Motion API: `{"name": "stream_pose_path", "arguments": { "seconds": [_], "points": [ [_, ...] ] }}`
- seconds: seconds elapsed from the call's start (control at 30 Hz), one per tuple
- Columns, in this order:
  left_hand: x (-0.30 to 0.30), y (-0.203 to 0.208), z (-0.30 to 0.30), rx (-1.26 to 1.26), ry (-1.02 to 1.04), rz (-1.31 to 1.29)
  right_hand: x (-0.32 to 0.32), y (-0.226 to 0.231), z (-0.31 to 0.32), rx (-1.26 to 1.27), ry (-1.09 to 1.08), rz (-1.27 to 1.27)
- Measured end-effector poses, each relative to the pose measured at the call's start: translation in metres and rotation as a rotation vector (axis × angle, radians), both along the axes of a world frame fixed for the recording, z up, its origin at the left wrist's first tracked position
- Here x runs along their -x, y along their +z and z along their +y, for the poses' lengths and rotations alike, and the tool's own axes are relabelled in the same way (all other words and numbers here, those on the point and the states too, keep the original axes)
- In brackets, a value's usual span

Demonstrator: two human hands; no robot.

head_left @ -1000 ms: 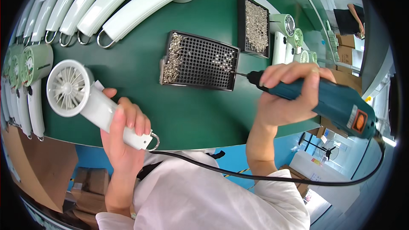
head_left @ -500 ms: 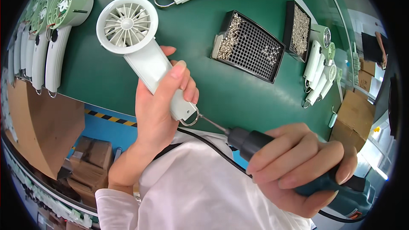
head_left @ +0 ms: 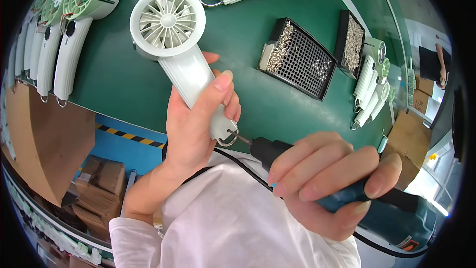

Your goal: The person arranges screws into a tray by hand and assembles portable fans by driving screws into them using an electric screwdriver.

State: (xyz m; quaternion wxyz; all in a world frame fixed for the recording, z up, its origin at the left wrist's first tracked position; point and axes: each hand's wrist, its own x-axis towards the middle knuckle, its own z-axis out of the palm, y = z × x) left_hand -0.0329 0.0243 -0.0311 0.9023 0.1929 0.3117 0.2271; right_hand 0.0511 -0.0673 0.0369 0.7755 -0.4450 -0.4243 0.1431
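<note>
A white handheld fan [head_left: 187, 72] with a round slatted head lies in my left hand [head_left: 196, 116], whose fingers wrap round the handle. A metal loop [head_left: 228, 142] hangs at the handle's lower end. My right hand [head_left: 322, 181] is closed round a dark teal electric screwdriver [head_left: 391, 218] with a black nose. Its thin bit reaches the handle's end beside the loop, where the screw hole was; whether a screw sits there is too small to tell.
A black perforated screw tray [head_left: 300, 59] and a black box of screws [head_left: 350, 44] stand on the green table [head_left: 238, 30]. White-and-green fan parts [head_left: 74, 59] line the left, more [head_left: 369, 87] the right. Cardboard boxes [head_left: 101, 183] are below left. Another person [head_left: 435, 62] is far right.
The screwdriver's bit has moved left from beside the metal loop onto the handle's end. My left hand and the fan have shifted slightly right in the view.
</note>
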Motion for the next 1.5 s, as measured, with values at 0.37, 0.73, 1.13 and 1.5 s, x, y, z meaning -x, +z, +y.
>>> {"name": "stream_pose_path", "arguments": {
  "seconds": [0.37,0.73,1.13,1.5],
  "points": [
    [-0.001,0.011,0.004,-0.036,-0.055,0.023,0.001,0.01,0.007,0.018,0.011,0.022],
    [0.012,0.005,-0.005,-0.007,-0.079,-0.075,-0.083,0.038,-0.065,-0.147,-0.582,-0.039],
    [0.044,0.028,0.034,-1.186,-0.239,0.621,-0.132,-0.006,-0.102,0.136,-1.066,0.03],
    [0.058,0.033,0.076,-1.807,-0.246,1.21,-0.142,-0.015,-0.108,0.17,-0.994,0.07]
  ]
}}
